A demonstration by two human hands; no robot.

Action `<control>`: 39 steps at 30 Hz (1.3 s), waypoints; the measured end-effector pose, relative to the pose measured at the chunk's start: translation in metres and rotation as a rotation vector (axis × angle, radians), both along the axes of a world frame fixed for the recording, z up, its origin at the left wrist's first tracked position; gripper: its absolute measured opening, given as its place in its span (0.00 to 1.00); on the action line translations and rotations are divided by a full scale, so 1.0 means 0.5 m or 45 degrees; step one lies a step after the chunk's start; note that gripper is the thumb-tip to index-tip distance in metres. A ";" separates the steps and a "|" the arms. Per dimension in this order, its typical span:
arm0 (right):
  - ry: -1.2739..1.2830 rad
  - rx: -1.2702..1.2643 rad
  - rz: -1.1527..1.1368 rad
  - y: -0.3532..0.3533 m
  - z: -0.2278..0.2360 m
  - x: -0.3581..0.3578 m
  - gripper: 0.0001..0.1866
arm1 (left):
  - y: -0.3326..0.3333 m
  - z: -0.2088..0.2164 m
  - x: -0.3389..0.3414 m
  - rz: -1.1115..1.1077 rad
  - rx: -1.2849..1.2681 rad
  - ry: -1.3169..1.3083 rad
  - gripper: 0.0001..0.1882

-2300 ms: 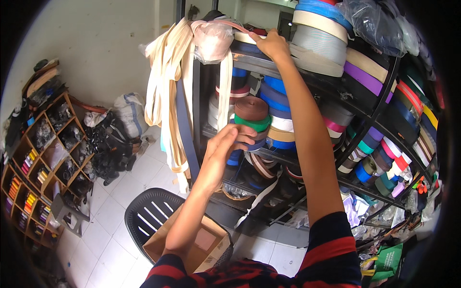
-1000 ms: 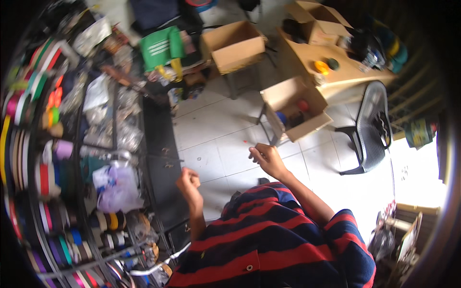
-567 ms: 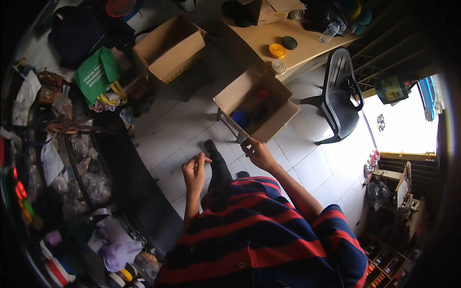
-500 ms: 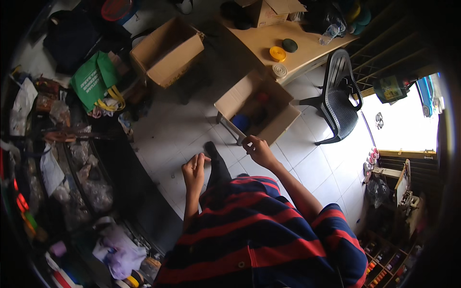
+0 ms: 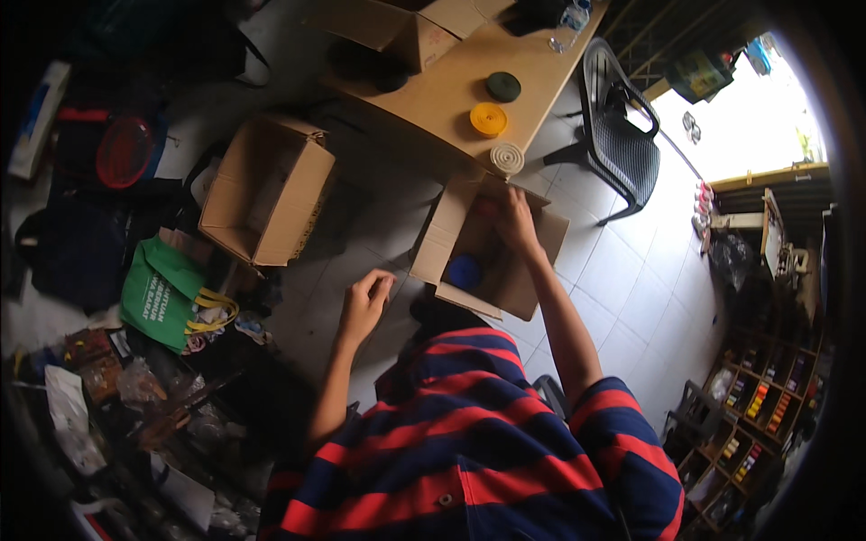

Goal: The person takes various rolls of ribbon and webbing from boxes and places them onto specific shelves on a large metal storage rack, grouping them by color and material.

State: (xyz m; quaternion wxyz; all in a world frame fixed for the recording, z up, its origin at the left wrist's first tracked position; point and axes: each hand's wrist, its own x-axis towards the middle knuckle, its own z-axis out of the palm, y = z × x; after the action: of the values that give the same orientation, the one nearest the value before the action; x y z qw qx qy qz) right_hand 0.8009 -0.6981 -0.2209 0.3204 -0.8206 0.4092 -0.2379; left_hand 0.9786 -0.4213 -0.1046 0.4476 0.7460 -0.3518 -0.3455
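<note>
My right hand (image 5: 516, 224) reaches into an open cardboard box (image 5: 437, 242), its fingers stretched toward the far side. Beside those fingers lies a red object (image 5: 488, 206), partly in shadow. A blue roll (image 5: 464, 271) rests at the near left of the box's inside. My left hand (image 5: 363, 305) hangs in the air left of the box, fingers loosely bent, with nothing visible in it. On the table (image 5: 424, 106) just beyond the box stand a cream coiled roll of strap (image 5: 507, 159), a yellow roll (image 5: 488, 119) and a dark green roll (image 5: 503, 87).
Another open carton (image 5: 294, 203) stands at the left, near a green bag (image 5: 155, 293) and cluttered plastic packets. A black plastic chair (image 5: 622, 149) is right of the table. A bottle (image 5: 570, 25) and a further carton (image 5: 433, 43) are on the tabletop. Thread shelves (image 5: 758, 401) line the right.
My right hand has gone from the box's near edge into its inside. My left hand stays raised at the left. The view has shifted, bringing the box and table closer.
</note>
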 end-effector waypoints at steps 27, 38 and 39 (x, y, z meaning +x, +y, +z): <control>0.525 -0.244 -0.311 -0.113 -0.024 0.401 0.29 | -0.828 -0.257 0.862 -0.556 -0.148 -0.897 0.50; 0.301 -0.110 -0.423 -0.156 0.048 0.651 0.27 | -0.717 -0.199 0.828 -0.305 -0.357 -0.753 0.51; 0.083 0.123 -0.314 -0.152 0.057 0.671 0.27 | -0.687 -0.179 0.807 -0.315 -0.328 -0.718 0.53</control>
State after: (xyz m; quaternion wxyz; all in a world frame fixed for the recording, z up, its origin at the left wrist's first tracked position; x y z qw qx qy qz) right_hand 1.1362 -0.7743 -0.1924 0.3144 -0.7549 0.5282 -0.2286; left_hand 1.3822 -0.7650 -0.1941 0.3781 0.7011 -0.5905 -0.1298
